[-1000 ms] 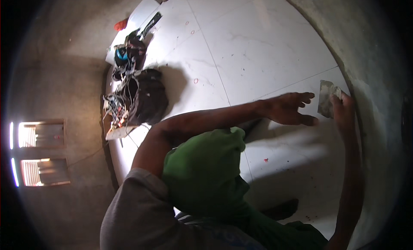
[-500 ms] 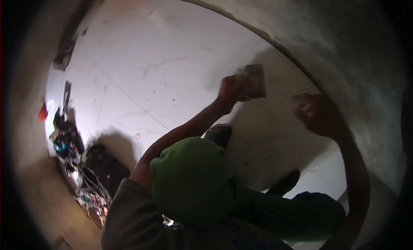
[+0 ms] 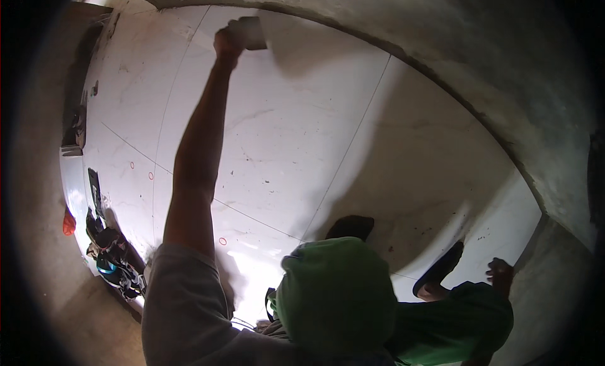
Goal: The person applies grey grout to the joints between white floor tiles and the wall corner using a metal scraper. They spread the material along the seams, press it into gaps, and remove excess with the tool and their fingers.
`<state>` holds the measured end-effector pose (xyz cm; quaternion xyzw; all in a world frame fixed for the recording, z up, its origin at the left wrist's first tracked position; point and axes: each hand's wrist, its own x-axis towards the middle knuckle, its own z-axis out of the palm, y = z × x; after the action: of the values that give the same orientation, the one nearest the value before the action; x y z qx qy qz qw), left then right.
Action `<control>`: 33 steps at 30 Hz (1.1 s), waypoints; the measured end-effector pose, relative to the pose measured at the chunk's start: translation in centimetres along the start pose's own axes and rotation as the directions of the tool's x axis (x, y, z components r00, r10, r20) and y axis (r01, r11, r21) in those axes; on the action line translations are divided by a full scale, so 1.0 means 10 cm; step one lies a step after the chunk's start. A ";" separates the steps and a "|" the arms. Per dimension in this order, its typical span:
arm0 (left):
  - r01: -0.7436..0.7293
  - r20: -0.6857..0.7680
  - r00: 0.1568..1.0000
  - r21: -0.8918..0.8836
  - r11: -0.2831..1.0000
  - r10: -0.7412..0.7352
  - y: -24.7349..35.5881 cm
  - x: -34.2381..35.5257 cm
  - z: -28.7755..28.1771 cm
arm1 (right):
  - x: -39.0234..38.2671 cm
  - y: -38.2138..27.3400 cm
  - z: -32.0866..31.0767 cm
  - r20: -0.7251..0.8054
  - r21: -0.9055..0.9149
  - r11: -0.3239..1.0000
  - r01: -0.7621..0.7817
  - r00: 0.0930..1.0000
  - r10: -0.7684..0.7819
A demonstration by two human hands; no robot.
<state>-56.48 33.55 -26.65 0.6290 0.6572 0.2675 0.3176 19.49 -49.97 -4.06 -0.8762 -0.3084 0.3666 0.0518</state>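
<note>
My left arm reaches out to the far end of the white tiled floor (image 3: 315, 114). My left hand (image 3: 228, 43) grips a flat, grey, rectangular blade like a scraper (image 3: 253, 33), held on or just over the tiles near the wall's base. My right hand (image 3: 501, 271) is low at the right, beside my green-clad knee and near the wall, its fingers loosely bent and apart, with nothing visible in them. My bent left knee (image 3: 334, 290) in green fabric fills the bottom middle. My feet in dark footwear (image 3: 440, 270) rest on the tiles.
A bare concrete wall (image 3: 517, 82) curves along the top and right. At the left are a pile of dark bags, tools and cables (image 3: 113, 259), a red object (image 3: 69, 222), and a dark recessed strip (image 3: 85, 63) at the tiles' edge. Small red rings mark the tiles.
The grey blade passed from my right hand to my left, which has since stretched far forward with it. My right hand has dropped back toward my knee. The view has turned.
</note>
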 end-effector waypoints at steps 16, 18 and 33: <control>-0.464 0.644 0.714 0.140 0.875 0.275 1.63 -2.27 0.97 | -0.99 -4.79 0.81 -0.165 -0.359 0.791 0.495 0.801 -0.576; -0.288 0.666 0.697 -0.081 0.954 0.267 1.65 -2.46 1.00 | -0.85 -4.99 0.74 0.072 -0.263 0.822 0.506 0.860 -0.506; 0.400 0.517 0.847 -0.774 0.492 0.124 1.91 -3.21 0.04 | 0.90 -6.49 2.24 0.217 -0.040 0.296 0.954 0.298 -0.930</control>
<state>-43.39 2.80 -9.97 0.3747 0.3767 0.3545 0.7694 -23.33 4.37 -5.23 -0.4972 -0.7957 0.3052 0.1627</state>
